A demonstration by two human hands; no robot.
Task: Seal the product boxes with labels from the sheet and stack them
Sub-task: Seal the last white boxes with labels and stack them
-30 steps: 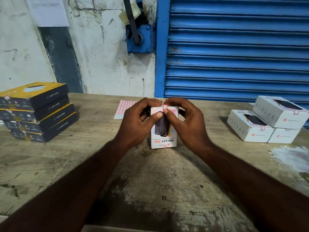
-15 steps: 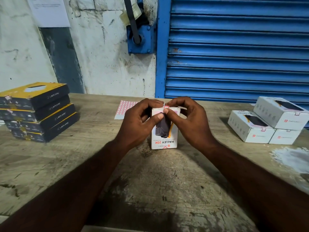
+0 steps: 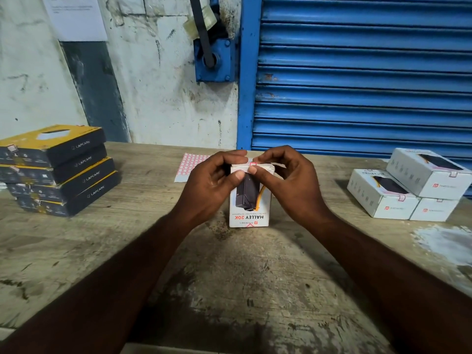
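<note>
A: Where is the white box (image 3: 249,208) at this moment?

B: It stands upright on the wooden table (image 3: 229,277), in the middle and a little toward the far side. The print on its near face reads upside down.

A: And what do the hands do?

B: The left hand (image 3: 212,182) grips the top left part of the box, with the fingers curled over the top and the thumb on the near face. The right hand (image 3: 288,185) grips the top right part in the same way. The two thumb tips nearly meet, just below the top edge.

A: Is there a label?

B: Yes, a small label (image 3: 252,164) with a red border sits at the top edge, between the fingers of both hands. How well it is stuck, I cannot tell.

A: Where is the label sheet (image 3: 190,162)?

B: It lies flat on the table behind the left hand, which partly hides it.

A: Are there other boxes?

B: At the far left is a stack of dark and yellow boxes (image 3: 58,169), four high. At the right are three white boxes (image 3: 378,198): two lie side by side and one rests on top of them. A blue shutter (image 3: 357,72) is behind the table.
</note>
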